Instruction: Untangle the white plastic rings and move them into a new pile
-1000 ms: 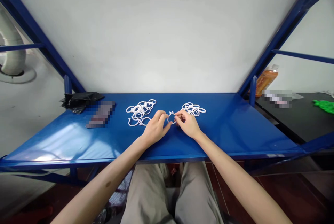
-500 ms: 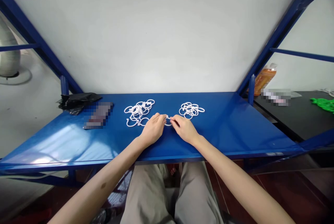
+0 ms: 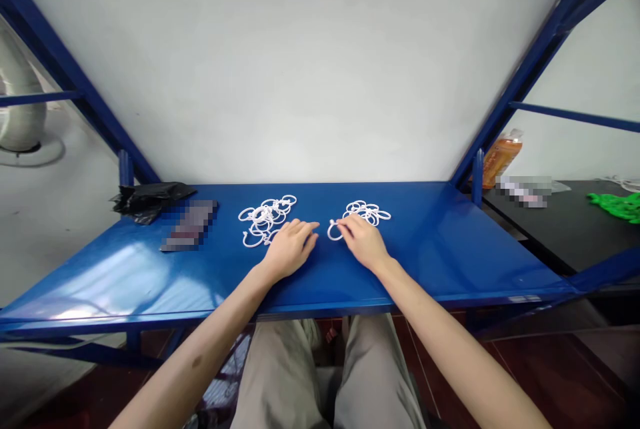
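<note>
Between the fingertips of my right hand is a white ring with a small knob on it, held just in front of the right pile of white rings. My left hand hovers over the blue table with its fingers apart and nothing in them. It partly covers the near edge of the left pile of white rings, where some rings have visible gaps and knobbed ends.
A crumpled black plastic bag and a blurred-out flat item lie on the table's left side. Blue frame posts rise at both ends. On a black side table stand an orange bottle and a green bundle.
My hands have moved apart. My left hand has let go of the white ring and opened; my right hand has carried the ring to the right, towards the right pile.
</note>
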A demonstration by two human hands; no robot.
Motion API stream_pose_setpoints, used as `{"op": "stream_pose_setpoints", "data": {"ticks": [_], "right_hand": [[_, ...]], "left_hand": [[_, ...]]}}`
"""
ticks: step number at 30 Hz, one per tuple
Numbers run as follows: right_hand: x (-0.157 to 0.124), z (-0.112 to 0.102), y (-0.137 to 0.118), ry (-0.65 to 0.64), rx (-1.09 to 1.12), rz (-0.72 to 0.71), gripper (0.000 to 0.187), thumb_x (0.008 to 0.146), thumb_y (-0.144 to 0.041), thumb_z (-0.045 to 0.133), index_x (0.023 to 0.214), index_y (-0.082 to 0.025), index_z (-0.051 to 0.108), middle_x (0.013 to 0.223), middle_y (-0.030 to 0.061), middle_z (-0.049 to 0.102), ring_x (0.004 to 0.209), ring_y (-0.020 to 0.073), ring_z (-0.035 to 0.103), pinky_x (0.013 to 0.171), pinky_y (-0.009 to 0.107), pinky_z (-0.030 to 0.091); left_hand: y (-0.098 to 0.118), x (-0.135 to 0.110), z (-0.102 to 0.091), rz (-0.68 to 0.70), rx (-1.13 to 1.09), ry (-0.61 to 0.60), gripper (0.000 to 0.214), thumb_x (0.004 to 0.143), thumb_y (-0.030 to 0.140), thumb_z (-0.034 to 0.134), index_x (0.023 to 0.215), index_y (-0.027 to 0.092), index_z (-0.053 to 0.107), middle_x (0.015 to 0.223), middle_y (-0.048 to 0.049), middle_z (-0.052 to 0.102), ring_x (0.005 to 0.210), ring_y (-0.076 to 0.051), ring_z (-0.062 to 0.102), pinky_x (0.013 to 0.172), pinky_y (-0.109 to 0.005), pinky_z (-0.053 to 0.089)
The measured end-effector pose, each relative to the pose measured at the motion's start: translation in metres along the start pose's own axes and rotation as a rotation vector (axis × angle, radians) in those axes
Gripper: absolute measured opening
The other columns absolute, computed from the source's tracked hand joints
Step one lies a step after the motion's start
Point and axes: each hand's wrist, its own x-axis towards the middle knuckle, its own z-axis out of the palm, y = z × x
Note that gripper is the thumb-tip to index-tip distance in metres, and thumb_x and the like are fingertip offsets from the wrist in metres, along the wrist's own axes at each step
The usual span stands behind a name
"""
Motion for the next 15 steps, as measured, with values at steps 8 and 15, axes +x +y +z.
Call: {"op": "stream_pose_setpoints", "data": {"ticks": [8,15], "right_hand": [[-0.013,-0.037,0.074,0.136,-0.130,0.307,0.028,0.099,-0.033,0.048,0.107,-0.020,0.071,0.099,0.0088,0.068,0.081,0.0222,0.066,0.078,0.038,0.055],[-0.015,-0.029,0.068,0.011,-0.104,0.328,0.016,0.093,-0.029,0.053,0.095,-0.023,0.068,0.095,0.0045,0.068,0.078,0.0198,0.065,0.072,0.034,0.052]], "left_hand": [[-0.043,-0.015,-0.016,-0.184,0.163,-0.019,0.035,0.082,0.009,0.048,0.104,0.022,0.072,0.100,-0.0113,0.070,0.102,-0.032,0.060,0.088,-0.048,0.048],[-0.042,-0.016,-0.011,-0.211,0.118,-0.020,0.028,0.092,0.023,0.048,0.107,0.023,0.073,0.103,-0.0107,0.070,0.101,-0.031,0.061,0.091,-0.048,0.049]]}}
